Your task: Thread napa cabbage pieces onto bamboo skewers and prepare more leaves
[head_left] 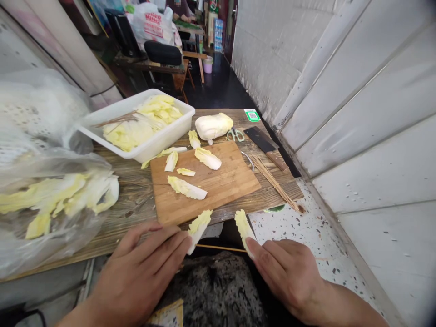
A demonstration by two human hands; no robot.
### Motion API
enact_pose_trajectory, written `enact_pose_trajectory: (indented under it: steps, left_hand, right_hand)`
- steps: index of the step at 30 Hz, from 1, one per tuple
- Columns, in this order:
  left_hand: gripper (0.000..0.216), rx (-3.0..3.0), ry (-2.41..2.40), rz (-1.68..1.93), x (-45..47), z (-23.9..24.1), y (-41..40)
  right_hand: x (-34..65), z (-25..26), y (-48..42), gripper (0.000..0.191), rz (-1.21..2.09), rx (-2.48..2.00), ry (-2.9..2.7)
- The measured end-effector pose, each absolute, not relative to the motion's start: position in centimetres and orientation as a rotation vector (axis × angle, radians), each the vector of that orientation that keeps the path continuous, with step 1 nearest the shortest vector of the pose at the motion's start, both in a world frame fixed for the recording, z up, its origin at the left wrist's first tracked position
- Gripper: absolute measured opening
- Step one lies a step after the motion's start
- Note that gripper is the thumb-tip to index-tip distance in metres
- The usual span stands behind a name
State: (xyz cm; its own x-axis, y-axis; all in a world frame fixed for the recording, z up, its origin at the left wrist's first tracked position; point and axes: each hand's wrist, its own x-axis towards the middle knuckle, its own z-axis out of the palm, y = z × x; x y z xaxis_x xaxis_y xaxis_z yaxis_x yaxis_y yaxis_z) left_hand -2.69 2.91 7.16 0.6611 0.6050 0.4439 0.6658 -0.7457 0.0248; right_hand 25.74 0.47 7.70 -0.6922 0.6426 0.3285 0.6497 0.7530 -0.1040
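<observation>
My left hand [143,261] is closed on a small napa cabbage leaf [199,229] in front of the table's near edge. In my right hand [289,270] is a second napa cabbage leaf [242,227], pinched at its white end. A thin bamboo skewer [221,248] spans the gap between the two leaves; its ends are hidden at the leaves and fingers. Just beyond my hands lies a wooden cutting board [228,181] with several loose leaves, among them a larger leaf piece [187,187] and another leaf [208,158].
A white tub [136,156] holds cabbage leaves and skewers. Behind the board lie a cabbage head [213,126], scissors [235,135], a cleaver [262,139] and a skewer bundle [272,180]. A plastic bag [98,222] with leaves sits left. A white wall [368,113] stands right.
</observation>
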Motion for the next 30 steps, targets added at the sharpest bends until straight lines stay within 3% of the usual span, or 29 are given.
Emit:
enact_pose_trajectory:
  steps: [12, 18, 30]
  left_hand:
    - [0.036, -2.739, -1.122, -0.853, -2.9, 5.3, 2.0]
    - [0.034, -2.776, -1.000, -0.672, -3.0, 6.2, 2.0]
    - [0.032, -2.809, -0.927, -0.644, -1.4, 7.3, 1.4]
  right_hand:
    - [25.1, 7.6, 0.3, 0.036, 0.040, -0.946, -2.592]
    - [24.2, 7.9, 0.7, 0.033, -0.023, -0.936, -2.565]
    - [21.8, 8.0, 2.0, 0.030, -0.211, -0.790, -2.643]
